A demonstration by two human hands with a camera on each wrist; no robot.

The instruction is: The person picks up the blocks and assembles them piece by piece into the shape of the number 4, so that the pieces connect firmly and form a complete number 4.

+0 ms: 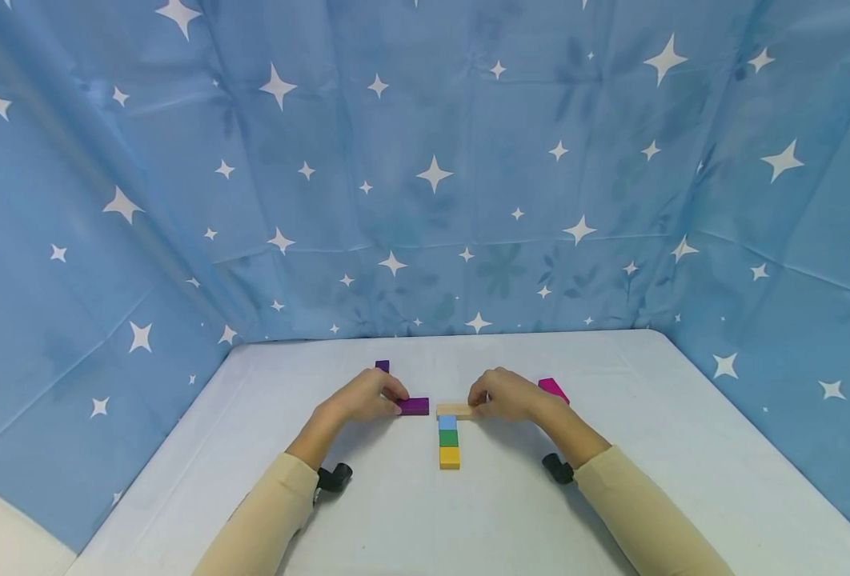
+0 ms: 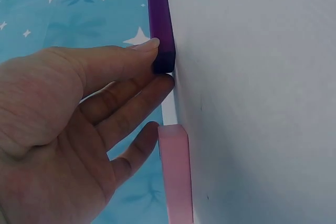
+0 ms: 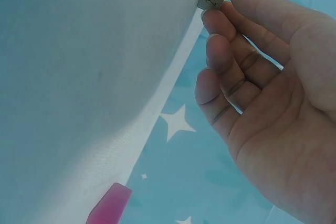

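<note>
My left hand (image 1: 366,396) pinches the near end of a purple block (image 1: 414,406) with thumb and fingers, low over the white table. The right hand (image 1: 506,394) pinches the right end of a plain wooden block (image 1: 455,411), whose end is marked 24 in the right wrist view. A narrow gap separates the two blocks in the head view. From the wooden block, a blue block (image 1: 447,422), a green block (image 1: 449,438) and a yellow block (image 1: 450,458) run in a line towards me. A pink block (image 2: 176,177) lies by the left little finger.
A dark purple block (image 1: 382,366) shows behind the left hand. Beyond the right wrist lies a magenta block (image 1: 554,390). The white table (image 1: 396,528) ends at a blue star-patterned curtain (image 1: 432,208). Black wrist devices (image 1: 335,478) hang under both forearms.
</note>
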